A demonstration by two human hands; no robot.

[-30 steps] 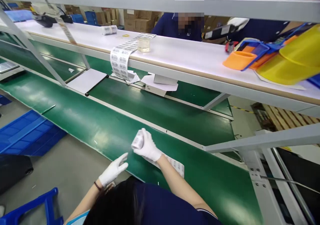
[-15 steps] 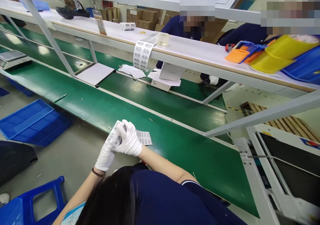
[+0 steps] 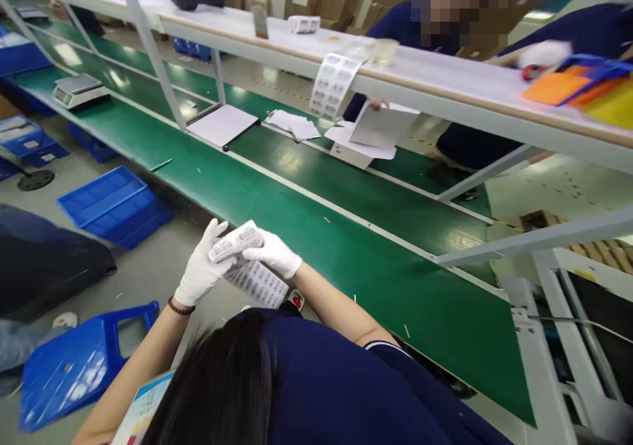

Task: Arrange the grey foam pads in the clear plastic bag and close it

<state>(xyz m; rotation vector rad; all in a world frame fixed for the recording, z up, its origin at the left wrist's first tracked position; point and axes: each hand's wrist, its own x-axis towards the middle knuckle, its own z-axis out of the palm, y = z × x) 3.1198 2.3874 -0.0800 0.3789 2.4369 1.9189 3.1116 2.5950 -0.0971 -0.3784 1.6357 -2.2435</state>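
A roll of white barcode labels is held between my two gloved hands, near the front edge of the green belt. My left hand wraps the roll's left end, thumb and fingers around it. On the right end, the fingers of my right hand are closed. A loose strip of labels hangs below the roll, over the floor side of the belt's edge.
Across the belt, a raised shelf carries another label roll and a hanging label strip. A scale stands far left. Blue crates and a blue stool are on the floor. People stand behind the shelf.
The view has shifted left. The roll has turned to lie flatter, and its loose strip has left the belt and now hangs below my hands. A person's hand now grips the white box opposite.
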